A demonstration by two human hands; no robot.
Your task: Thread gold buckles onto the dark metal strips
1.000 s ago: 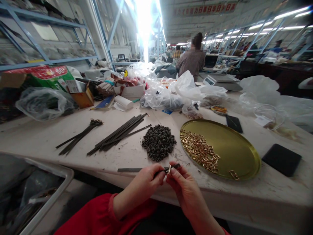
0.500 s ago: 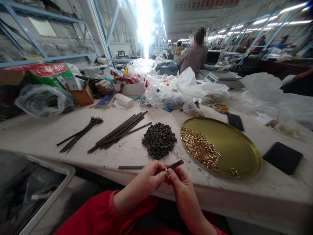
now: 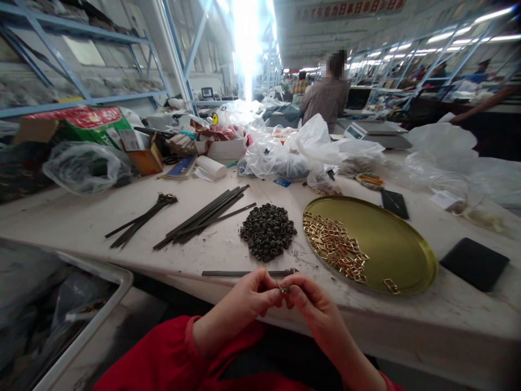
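Observation:
My left hand [image 3: 260, 293] and my right hand [image 3: 308, 297] meet at the table's front edge, fingers pinched together. Between their fingertips is a small gold buckle [image 3: 284, 290], with something dark against it that is mostly covered by the fingers. Just behind the hands a dark flat strap [image 3: 232, 273] lies along the table edge. Beyond it is a heap of small black loops [image 3: 267, 232]. To the right, an oval gold tray [image 3: 401, 239] carries many gold rectangular buckles [image 3: 336, 244], heaped on its left side.
A bundle of dark straps [image 3: 203, 217] and a smaller bunch with metal ends [image 3: 142, 220] lie left on the table. Plastic bags [image 3: 280, 155] cover the back. Black pads [image 3: 474, 263] lie right. A white bin [image 3: 122, 279] stands lower left. A person [image 3: 325, 100] is beyond.
The dark strap end that stuck out above my right hand no longer shows there. My fingers have closed in tighter around the buckle, and the view has shifted slightly.

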